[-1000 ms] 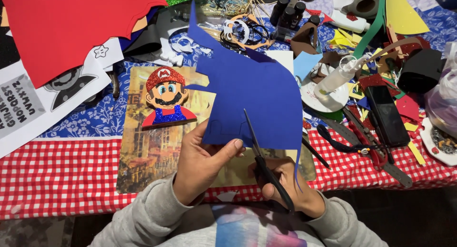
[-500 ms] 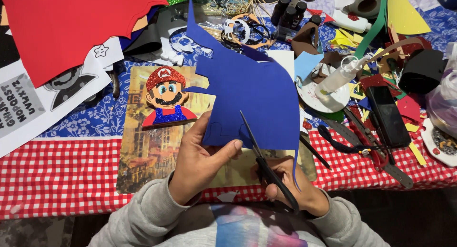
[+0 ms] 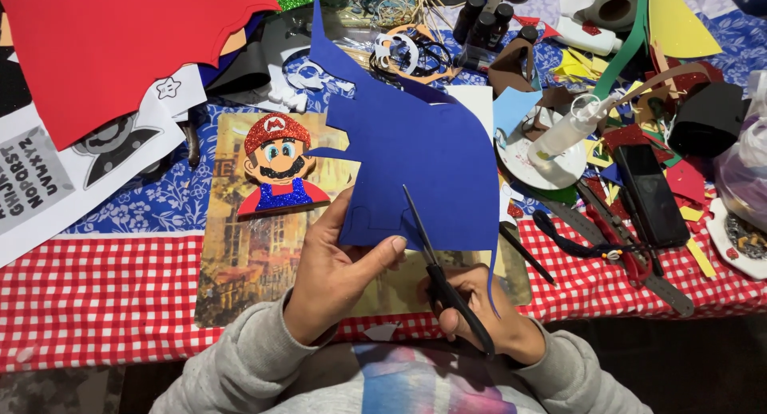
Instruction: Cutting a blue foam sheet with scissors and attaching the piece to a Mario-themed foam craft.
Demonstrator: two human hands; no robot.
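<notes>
- A dark blue craft-foam sheet with a jagged cut outline [image 3: 415, 154] is held up over the near edge of the tabletop, its long point reaching toward the far edge.
- The left hand [image 3: 339, 270] is closed on the sheet's lower left edge, thumb pressed on the front face, fingers behind.
- The right hand [image 3: 479, 314] is closed around the handles of black-handled scissors [image 3: 443, 274]; the blades point up into the sheet's bottom edge, slightly apart.
- A thin blue strip hangs down from the sheet's lower right corner.
- Beneath lies a yellowish printed board [image 3: 256, 246], carrying a glittery foam figure with red cap and moustache [image 3: 280, 166].
- A large red foam sheet [image 3: 120, 47] covers the far left corner.
- Right of the blue sheet stand a clear glue bottle on a white plate [image 3: 567, 130] and a black phone [image 3: 651, 194], on a red-and-white checked cloth [image 3: 96, 294].
</notes>
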